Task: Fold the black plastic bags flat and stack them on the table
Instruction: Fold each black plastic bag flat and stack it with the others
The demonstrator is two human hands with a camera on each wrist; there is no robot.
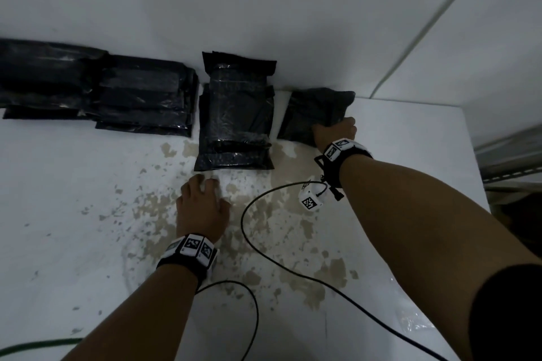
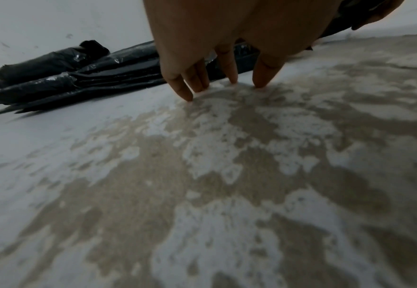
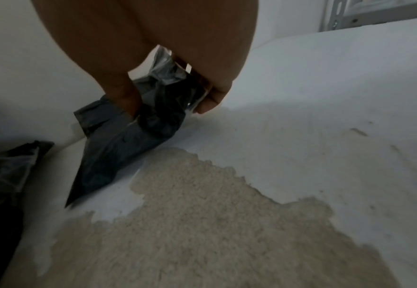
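Right hand (image 1: 337,130) grip pinches crinkled black bag (image 1: 315,114); left hand (image 1: 202,208) fingers spread on worn table (image 1: 88,214).

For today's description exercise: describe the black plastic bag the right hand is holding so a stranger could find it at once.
Start at the worn white table against the wall. Black bag piles line its far edge; the crumpled black plastic bag lies rightmost, beside the middle stack. Only it is unfolded and gripped by the right hand.

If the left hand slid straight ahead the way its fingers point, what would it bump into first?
Probably the middle stack of folded black plastic bags. The left hand rests its fingertips on the worn white table, pointing toward that stack's near edge, with only bare tabletop between. Depth is hard to judge.
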